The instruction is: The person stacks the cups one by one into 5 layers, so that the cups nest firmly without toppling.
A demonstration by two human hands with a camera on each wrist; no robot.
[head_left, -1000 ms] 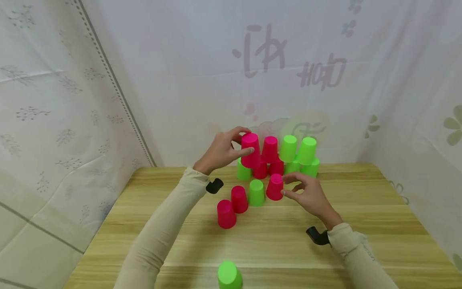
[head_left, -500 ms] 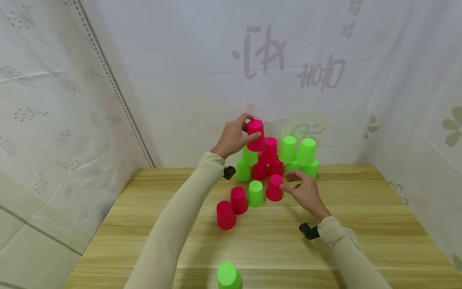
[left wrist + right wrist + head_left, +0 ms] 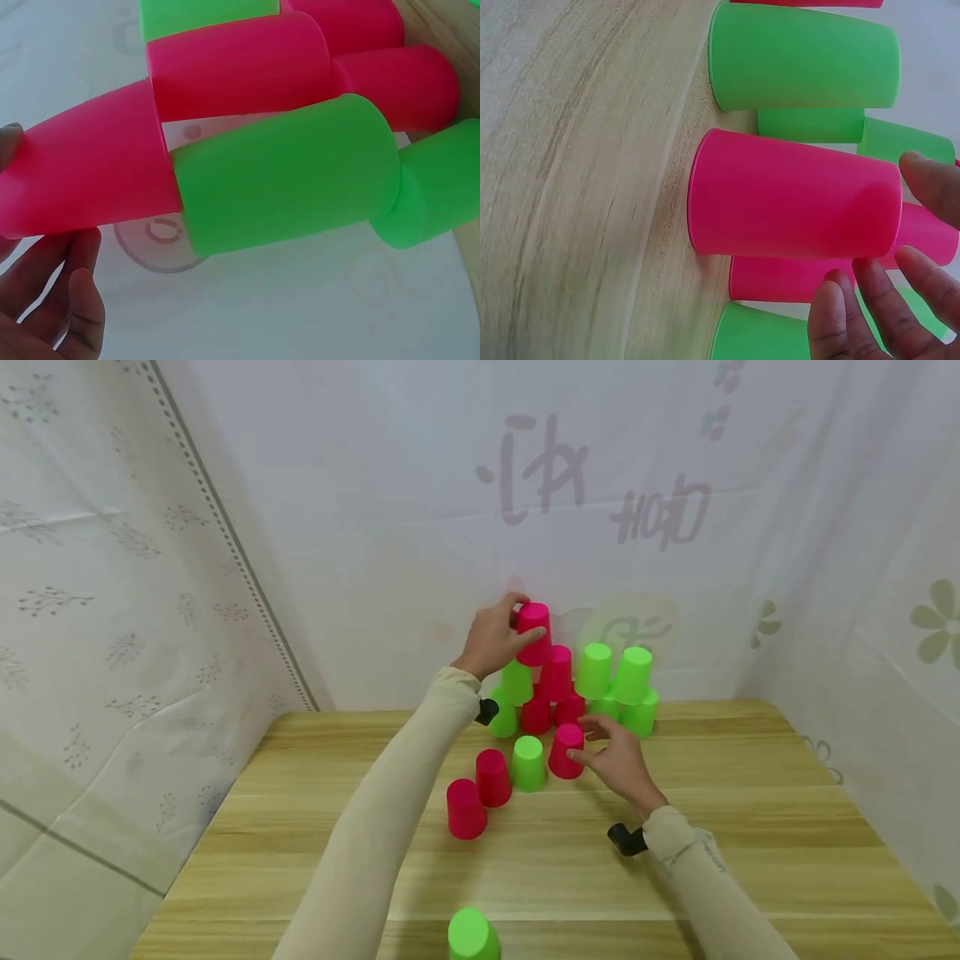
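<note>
In the head view my left hand [image 3: 491, 635] pinches an upside-down pink cup [image 3: 534, 631] at the upper left of a stack of cups. In the left wrist view that cup's rim meets the narrow ends of a green cup [image 3: 289, 176] and a pink cup [image 3: 240, 67] in the tier below. My right hand [image 3: 618, 760] is at another pink cup [image 3: 564, 760], which stands upside down on the table. Its thumb and fingers straddle the narrow end of this cup loosely in the right wrist view; a firm grip does not show.
Behind stand two tiers of green and pink cups, including a green cup [image 3: 632, 677] at the right. Left of my right hand are a green cup [image 3: 528, 768] and two pink cups. Another green cup [image 3: 472, 935] is at the near edge of view. Printed cloth [image 3: 390, 568] hangs behind the table.
My left hand released a green cup-side view, rising right with the pink cup to above the second tier, where a green cup now shows below. My right hand has moved slightly left around its cup.
</note>
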